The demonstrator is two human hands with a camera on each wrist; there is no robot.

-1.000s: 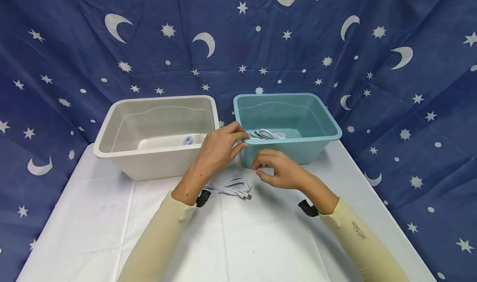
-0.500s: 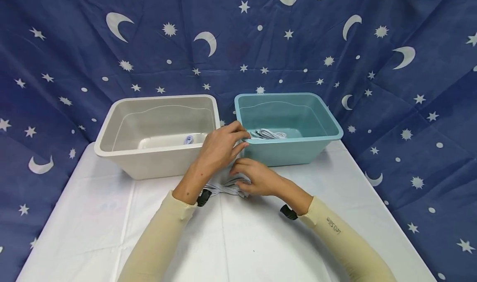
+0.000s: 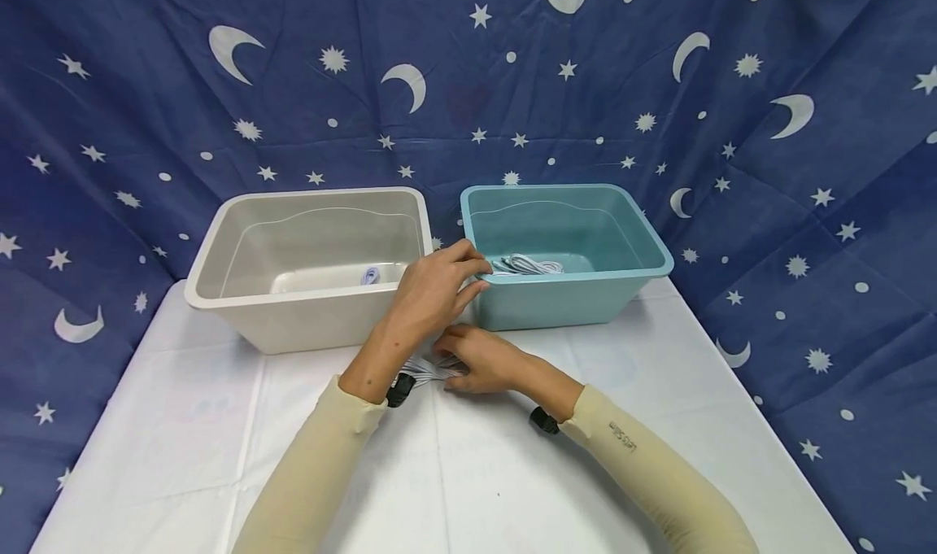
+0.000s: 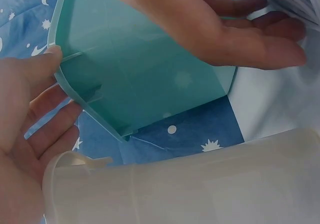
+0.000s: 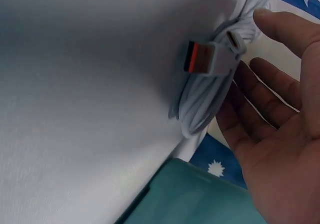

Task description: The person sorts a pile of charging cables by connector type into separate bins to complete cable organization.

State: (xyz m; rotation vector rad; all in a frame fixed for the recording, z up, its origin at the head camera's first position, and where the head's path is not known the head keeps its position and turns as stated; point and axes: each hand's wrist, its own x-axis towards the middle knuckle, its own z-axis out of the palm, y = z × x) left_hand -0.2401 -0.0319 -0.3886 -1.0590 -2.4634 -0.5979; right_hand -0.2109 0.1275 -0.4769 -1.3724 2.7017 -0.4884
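Observation:
My left hand (image 3: pixel 435 288) holds the near-left rim of the teal bin (image 3: pixel 578 302) between thumb and fingers. In the left wrist view the thumb (image 4: pixel 42 64) lies on that rim, with the fingers below it. My right hand (image 3: pixel 485 360) is low over the white table at a coiled white cable (image 3: pixel 424 369), partly hidden under the hands. From the right wrist, the coil (image 5: pixel 205 102) is bundled, a USB plug (image 5: pixel 212 58) on top. The right thumb and fingers are spread apart, their tips right at the coil's side.
A beige bin (image 3: pixel 315 326) stands left of the teal one, with a small lilac coil (image 3: pixel 370 276) inside. More white cable (image 3: pixel 534 265) lies in the teal bin. Behind both hangs a blue curtain (image 3: pixel 468 66) with moons and stars. White cloth covers the table (image 3: pixel 512 489).
My right hand has moved left and down from in front of the teal bin to the coiled cable on the table. The left hand has stayed on the rim.

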